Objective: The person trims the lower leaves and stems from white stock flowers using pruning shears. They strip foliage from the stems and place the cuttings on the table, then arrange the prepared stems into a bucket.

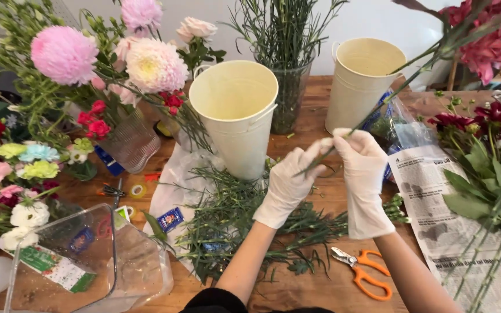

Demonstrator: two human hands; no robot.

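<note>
Stem [401, 78]: long axis runs diagonally, from my hands up to the right; red bloom [485, 43] at the far end, cut end low left.
Look: thin, green, leafy near the top, petals deep pink-red.
Left hand [290, 182]: my white gloved grip pinches the stem's lower end.
Right hand [363, 174]: my grip is clenched around the stem just above the left.
Place: stem held in the air above the wooden surface [314, 116], in front of two cream metal buckets [236, 116].
Below: stripped green foliage [233, 220]; orange-handled scissors [362, 272] near my right wrist.
</note>
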